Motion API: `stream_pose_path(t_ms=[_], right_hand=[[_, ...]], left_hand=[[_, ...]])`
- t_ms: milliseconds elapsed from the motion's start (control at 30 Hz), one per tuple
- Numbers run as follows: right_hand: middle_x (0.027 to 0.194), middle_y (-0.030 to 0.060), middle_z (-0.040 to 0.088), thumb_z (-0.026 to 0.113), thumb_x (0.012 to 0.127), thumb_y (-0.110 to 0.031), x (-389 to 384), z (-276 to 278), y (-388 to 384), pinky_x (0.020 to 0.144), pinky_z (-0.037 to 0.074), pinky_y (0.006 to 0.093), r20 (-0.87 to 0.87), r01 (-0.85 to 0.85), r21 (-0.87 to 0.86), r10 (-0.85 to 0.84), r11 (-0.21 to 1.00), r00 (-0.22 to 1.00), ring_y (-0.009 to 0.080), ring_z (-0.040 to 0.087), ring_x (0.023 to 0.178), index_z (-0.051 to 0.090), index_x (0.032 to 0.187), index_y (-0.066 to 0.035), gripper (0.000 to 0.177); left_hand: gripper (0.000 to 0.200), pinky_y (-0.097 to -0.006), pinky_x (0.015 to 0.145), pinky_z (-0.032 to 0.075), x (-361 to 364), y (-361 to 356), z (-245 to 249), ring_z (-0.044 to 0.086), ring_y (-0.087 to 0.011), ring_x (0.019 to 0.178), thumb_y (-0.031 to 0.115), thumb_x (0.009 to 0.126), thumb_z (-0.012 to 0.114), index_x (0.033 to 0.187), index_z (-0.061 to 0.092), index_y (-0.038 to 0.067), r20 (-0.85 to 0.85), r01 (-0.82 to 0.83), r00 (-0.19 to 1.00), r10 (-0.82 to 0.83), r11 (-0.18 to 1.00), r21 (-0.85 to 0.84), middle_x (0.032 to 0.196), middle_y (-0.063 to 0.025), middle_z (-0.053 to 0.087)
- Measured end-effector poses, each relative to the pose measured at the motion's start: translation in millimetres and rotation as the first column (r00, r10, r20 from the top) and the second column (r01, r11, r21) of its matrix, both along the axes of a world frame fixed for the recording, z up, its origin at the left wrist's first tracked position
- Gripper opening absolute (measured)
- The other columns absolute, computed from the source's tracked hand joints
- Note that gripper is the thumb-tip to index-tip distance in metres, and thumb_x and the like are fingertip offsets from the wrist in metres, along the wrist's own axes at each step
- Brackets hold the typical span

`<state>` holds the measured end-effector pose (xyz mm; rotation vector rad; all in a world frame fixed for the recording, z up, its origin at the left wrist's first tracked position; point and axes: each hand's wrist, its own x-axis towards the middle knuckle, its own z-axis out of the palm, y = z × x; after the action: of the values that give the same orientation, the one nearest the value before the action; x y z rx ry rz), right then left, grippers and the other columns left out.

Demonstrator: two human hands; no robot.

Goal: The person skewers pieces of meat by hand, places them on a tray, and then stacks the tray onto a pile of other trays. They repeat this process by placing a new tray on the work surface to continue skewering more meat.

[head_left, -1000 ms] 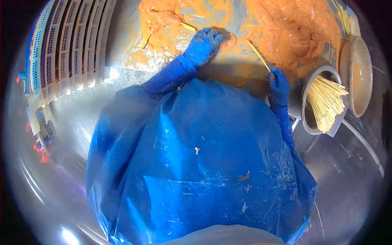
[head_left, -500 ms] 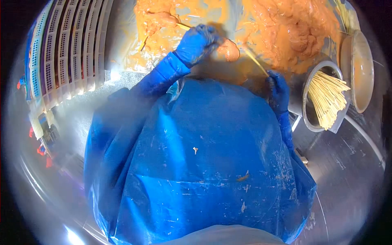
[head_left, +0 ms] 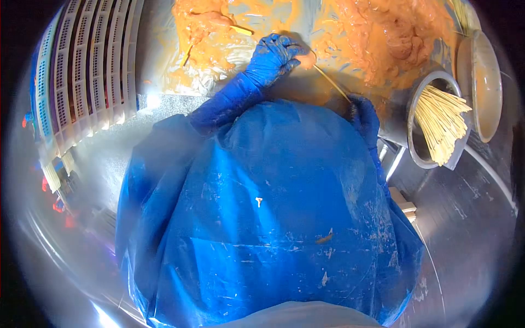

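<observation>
No readable text or labels

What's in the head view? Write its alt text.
A gloved left hand holds a piece of meat at the tip of a stick in the gloved right hand. Orange-coated meat lies beyond; a pot of sticks is at right, perforated trays at left.

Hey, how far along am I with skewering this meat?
Partway, it seems. Some meat on your left looks skewered, with yellow stick ends showing. Your left hand holds a meat piece; your right hand holds a stick against it. Remaining: the large meat pile, with loose sticks in the round container.
</observation>
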<state>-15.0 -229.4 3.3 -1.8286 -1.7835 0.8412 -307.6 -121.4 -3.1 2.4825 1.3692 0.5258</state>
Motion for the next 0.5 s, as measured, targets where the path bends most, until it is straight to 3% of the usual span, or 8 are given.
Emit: stream_pose_path(t_ms=[33,100,233,300,500], right_hand=[[0.108,0.0106,0.064,0.058,0.088,-0.017,-0.4,-0.7,0.1,0.092,0.046,0.0389,-0.002,0.002,0.000,-0.002,1.000,1.000,0.0287,0.060,0.104,0.063,0.116,-0.014,0.028],[0.104,0.0119,0.065,0.054,0.091,-0.002,-2.2,4.1,2.1,0.095,0.043,0.0328,-0.079,-0.014,0.055,0.018,0.998,0.997,0.0211,0.059,0.102,0.065,0.108,-0.004,0.020],[0.104,0.0111,0.065,0.053,0.091,-0.001,-5.2,9.0,4.9,0.096,0.042,0.0323,-0.095,-0.033,0.004,0.033,0.999,0.995,0.0201,0.059,0.103,0.065,0.108,-0.003,0.020],[0.104,0.0099,0.065,0.053,0.090,0.001,-3.1,2.5,6.5,0.097,0.042,0.0316,-0.145,-0.069,0.061,0.077,0.996,0.986,0.0187,0.058,0.104,0.064,0.108,-0.002,0.021],[0.105,0.0092,0.064,0.053,0.091,0.002,1.7,-3.3,4.0,0.095,0.043,0.0303,-0.068,-0.061,0.011,0.062,0.998,0.996,0.0177,0.059,0.102,0.063,0.109,-0.001,0.021]], left_hand=[[0.035,-0.0417,0.090,0.042,0.6,-2.0,-0.2,0.055,-0.0255,0.103,0.035,0.081,0.065,0.115,0.065,0.026,-0.002,0.002,1.000,-0.002,1.000,0.000,0.115,-0.0003,0.062],[0.031,-0.0424,0.090,0.044,5.0,-7.5,10.9,0.057,-0.0293,0.100,0.024,0.078,0.069,0.109,0.068,0.017,0.155,-0.043,0.988,0.022,0.991,0.130,0.106,-0.0080,0.064],[0.030,-0.0420,0.089,0.044,4.0,-9.3,2.1,0.057,-0.0294,0.101,0.023,0.078,0.069,0.107,0.069,0.018,0.121,-0.029,0.992,0.019,0.996,0.085,0.107,-0.0069,0.064],[0.028,-0.0422,0.089,0.044,4.5,-7.1,0.5,0.056,-0.0290,0.102,0.022,0.078,0.069,0.106,0.069,0.019,0.156,0.013,0.988,-0.021,0.999,0.051,0.107,-0.0058,0.064],[0.028,-0.0423,0.089,0.044,5.7,-8.7,-4.2,0.057,-0.0294,0.099,0.019,0.077,0.069,0.105,0.069,0.018,0.184,-0.024,0.983,0.016,0.999,0.043,0.103,-0.0061,0.064]])
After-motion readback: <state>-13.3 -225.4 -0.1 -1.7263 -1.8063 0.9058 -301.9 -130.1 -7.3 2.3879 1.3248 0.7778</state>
